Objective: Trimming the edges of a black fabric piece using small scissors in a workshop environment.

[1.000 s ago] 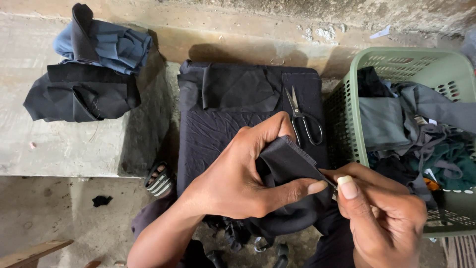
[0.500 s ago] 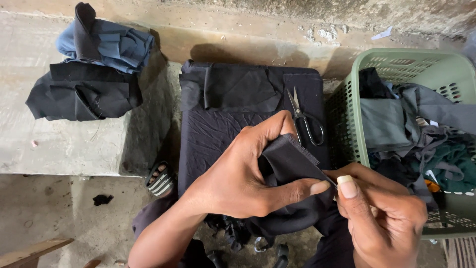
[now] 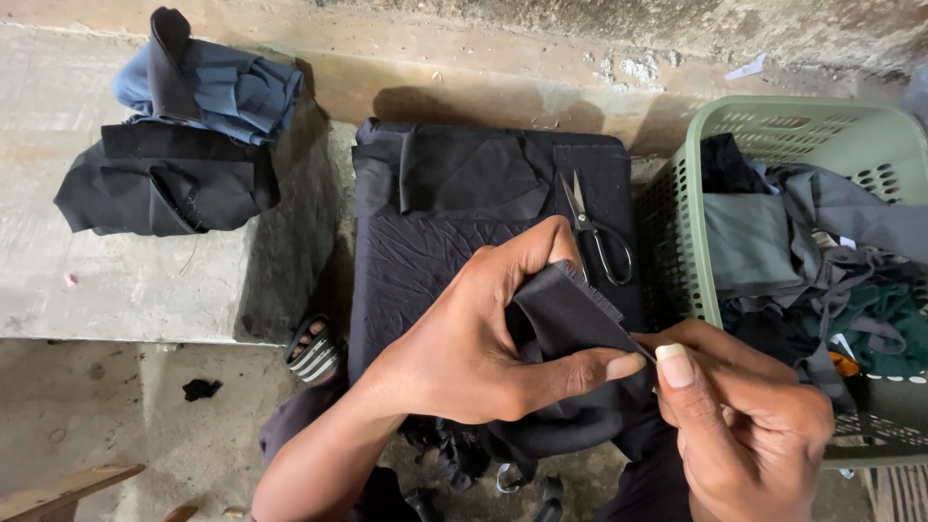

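Note:
My left hand (image 3: 483, 338) grips a folded piece of black fabric (image 3: 565, 314), thumb and fingers wrapped around its edge. My right hand (image 3: 744, 420) pinches at the corner of that same fabric, thumb tip close to my left thumb; something thin may be between its fingers, but I cannot make it out. More of the black cloth hangs below both hands. Behind them a black cloth-covered block (image 3: 435, 251) carries a pair of scissors (image 3: 594, 227) lying shut.
A green plastic basket (image 3: 773, 121) full of grey, black and green fabric pieces stands at the right. On the concrete step at the left lie a black bundle (image 3: 164, 188) and blue cloth (image 3: 227, 87). A striped sandal (image 3: 314, 353) shows beside the block.
Both hands stay on the black fabric with only slight shifts of the fingers. Nothing else has moved.

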